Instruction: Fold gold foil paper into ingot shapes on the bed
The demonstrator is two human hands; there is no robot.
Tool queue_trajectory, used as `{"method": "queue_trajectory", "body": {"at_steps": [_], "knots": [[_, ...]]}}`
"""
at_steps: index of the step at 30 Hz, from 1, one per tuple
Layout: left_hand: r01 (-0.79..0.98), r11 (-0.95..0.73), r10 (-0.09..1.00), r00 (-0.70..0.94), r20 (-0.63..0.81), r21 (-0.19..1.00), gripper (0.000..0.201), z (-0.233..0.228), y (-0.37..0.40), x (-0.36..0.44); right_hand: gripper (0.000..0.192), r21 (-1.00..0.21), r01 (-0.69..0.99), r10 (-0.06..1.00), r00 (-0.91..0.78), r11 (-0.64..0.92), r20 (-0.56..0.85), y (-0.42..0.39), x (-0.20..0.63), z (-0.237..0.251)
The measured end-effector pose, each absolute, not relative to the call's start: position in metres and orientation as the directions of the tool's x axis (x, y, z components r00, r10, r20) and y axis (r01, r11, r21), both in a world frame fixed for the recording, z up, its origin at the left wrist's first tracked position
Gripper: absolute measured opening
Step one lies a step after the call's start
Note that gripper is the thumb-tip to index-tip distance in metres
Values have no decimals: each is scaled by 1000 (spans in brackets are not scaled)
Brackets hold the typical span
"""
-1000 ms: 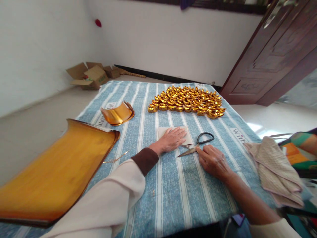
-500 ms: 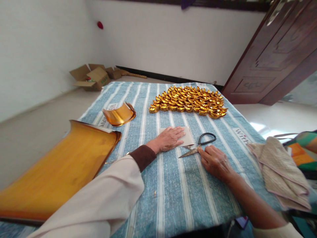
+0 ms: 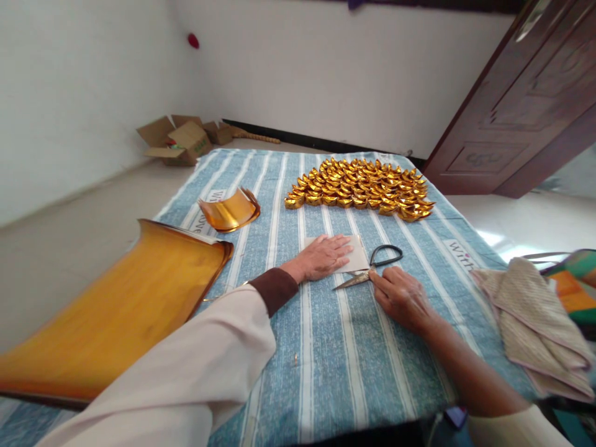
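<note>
Striped blue cloth (image 3: pixel 326 347): "with" printed by right edge; left-side print partly hidden, unreadable.

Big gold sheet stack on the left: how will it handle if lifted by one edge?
The gold sheets are probably floppy: the far edge already curls up. Likely light and thin, so apt to sag. The glossy face suggests sheets may slide apart.

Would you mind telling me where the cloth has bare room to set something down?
Free: the near striped cloth between both forearms, and the strip between curled foil and ingots. Crowded: around left hand, white sheet, scissors and right hand.
</note>
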State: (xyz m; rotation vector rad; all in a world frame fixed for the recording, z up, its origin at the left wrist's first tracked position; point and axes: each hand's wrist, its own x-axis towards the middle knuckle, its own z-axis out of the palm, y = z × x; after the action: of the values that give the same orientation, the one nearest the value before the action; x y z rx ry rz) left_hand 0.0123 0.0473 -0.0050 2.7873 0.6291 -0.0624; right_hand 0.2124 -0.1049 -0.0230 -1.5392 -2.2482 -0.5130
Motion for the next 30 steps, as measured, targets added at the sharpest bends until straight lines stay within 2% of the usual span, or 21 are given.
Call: {"method": "queue_trajectory", "body": {"at_steps": [9, 30], "knots": [[429, -867, 412, 903, -120, 252, 53, -3, 47, 14, 24, 107, 913, 781, -393, 393, 486, -111, 214, -24], [436, -870, 414, 900, -140, 232, 52, 0, 48, 17, 25, 34, 913, 803, -374, 406, 464, -99, 199, -21]]}}
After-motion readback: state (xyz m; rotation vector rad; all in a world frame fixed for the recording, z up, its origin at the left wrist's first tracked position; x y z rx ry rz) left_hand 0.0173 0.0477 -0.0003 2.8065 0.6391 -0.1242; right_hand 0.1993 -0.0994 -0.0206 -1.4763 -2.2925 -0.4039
